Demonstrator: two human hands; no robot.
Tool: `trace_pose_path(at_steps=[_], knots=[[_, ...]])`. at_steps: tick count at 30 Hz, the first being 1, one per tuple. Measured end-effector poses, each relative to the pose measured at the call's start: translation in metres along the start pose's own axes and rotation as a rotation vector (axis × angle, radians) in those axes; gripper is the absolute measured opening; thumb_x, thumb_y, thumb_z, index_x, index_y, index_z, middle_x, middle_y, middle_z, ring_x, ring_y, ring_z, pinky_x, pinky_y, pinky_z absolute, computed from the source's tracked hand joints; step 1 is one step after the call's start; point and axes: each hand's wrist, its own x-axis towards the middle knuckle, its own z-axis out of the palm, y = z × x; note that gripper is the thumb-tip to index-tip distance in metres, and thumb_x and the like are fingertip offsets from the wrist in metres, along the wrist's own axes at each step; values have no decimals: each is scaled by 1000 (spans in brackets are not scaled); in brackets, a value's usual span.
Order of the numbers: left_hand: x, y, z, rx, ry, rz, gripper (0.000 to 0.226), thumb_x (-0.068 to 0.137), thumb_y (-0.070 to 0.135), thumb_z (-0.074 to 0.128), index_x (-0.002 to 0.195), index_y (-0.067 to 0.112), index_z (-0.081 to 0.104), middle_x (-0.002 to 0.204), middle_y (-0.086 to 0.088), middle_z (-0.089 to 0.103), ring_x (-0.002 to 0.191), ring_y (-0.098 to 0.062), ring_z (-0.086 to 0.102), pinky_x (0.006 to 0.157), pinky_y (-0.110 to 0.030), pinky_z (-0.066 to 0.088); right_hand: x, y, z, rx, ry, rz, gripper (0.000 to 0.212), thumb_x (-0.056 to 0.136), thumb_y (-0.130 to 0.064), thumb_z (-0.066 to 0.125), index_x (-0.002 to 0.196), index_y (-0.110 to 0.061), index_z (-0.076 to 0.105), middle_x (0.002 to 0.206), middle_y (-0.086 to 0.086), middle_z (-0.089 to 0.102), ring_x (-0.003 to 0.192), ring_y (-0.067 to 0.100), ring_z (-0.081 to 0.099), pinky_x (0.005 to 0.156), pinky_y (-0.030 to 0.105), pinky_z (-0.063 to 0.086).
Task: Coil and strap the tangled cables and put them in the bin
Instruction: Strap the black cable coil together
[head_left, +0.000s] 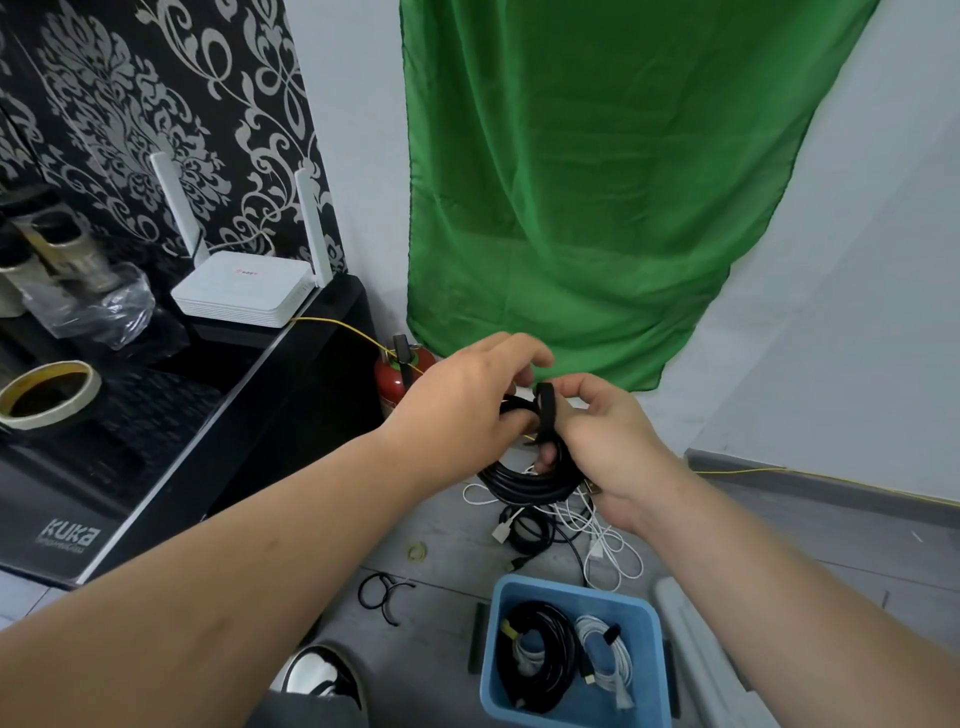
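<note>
Both hands are up over the floor, working one bundle: the left hand (467, 410) curls its fingers round the top of the black cable coil (524, 486), and the right hand (608, 447) pinches the black strap (545, 410) looped around it. Whether that strap is fastened yet, I cannot tell; the fingers cover the join. Down at the near side, the blue bin (576, 591) already holds a coiled black cable (535, 649) and a strapped white cable (605, 660), so two look done. Just beyond the bin's far edge a tangle of white cables (608, 545) and a dark one lies unsorted on the floor, and spare ties (382, 592) wait off the bin's left side. Roughly midway, I'd say.
</note>
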Motion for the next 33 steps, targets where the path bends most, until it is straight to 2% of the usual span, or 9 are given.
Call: trace_pose_path(at_steps=[2, 5, 8, 11, 18, 22, 26, 28, 33], knots=[[0, -3, 0, -69, 6, -34, 40, 78, 18, 82, 115, 26, 70, 101, 12, 64, 85, -6, 60, 81, -31, 52, 0, -1, -1, -10, -11, -1, 10, 99, -10, 61, 99, -19, 65, 80, 35, 67, 45, 23, 53, 54, 31, 46], [1, -5, 2, -177, 44, -78, 21, 75, 17, 86, 93, 25, 78, 93, 11, 68, 79, -7, 64, 77, -37, 54, -3, -6, -4, 33, -45, 15, 8, 98, -7, 64, 98, -15, 66, 77, 24, 67, 44, 22, 54, 47, 26, 44], [3, -8, 5, -238, 60, -105, 13, 74, 21, 85, 83, 26, 78, 86, 10, 69, 80, -13, 68, 74, -41, 56, -6, -10, -6, 110, -79, 50, 9, 98, -5, 63, 95, -13, 67, 79, 22, 68, 45, 23, 54, 49, 28, 47], [3, -11, 7, -260, 77, -128, 8, 71, 23, 79, 77, 27, 77, 82, 10, 69, 78, -16, 69, 72, -42, 56, -8, -13, -7, 142, -118, 53, 10, 100, -4, 58, 104, -2, 67, 79, 19, 72, 46, 22, 54, 55, 33, 48], [-1, -10, 3, -184, 29, -62, 17, 76, 16, 75, 82, 32, 75, 87, 12, 66, 81, -9, 65, 75, -37, 55, -9, -15, -7, 218, -171, 149, 17, 96, -3, 57, 108, 0, 69, 87, 17, 71, 50, 21, 54, 49, 29, 50], [1, -11, 1, -284, -9, -71, 22, 79, -3, 76, 83, 19, 81, 91, 4, 74, 84, -11, 71, 82, -39, 57, -6, -14, -11, 215, -109, 143, 15, 96, -7, 65, 111, -1, 67, 82, 14, 68, 49, 19, 55, 47, 29, 53], [0, -4, -5, -215, -84, 9, 35, 83, -8, 66, 99, 18, 83, 103, 5, 75, 96, -3, 69, 89, -14, 51, -3, -12, -14, 161, -43, 100, 12, 98, -8, 63, 101, -5, 74, 77, 13, 69, 49, 18, 52, 52, 31, 49], [-1, -1, -8, -207, -99, 28, 36, 84, -4, 62, 104, 19, 83, 105, 6, 75, 98, -1, 67, 87, -10, 48, -2, -12, -13, 153, -22, 84, 14, 99, -8, 61, 97, -8, 75, 75, 14, 67, 49, 18, 52, 55, 33, 47], [2, -5, -5, -212, -28, 40, 10, 81, 13, 83, 89, 19, 84, 90, 5, 76, 84, -7, 70, 81, -34, 56, -5, -11, -10, 117, -70, 68, 16, 101, -10, 59, 99, -9, 75, 82, 24, 60, 49, 18, 53, 58, 34, 45]])
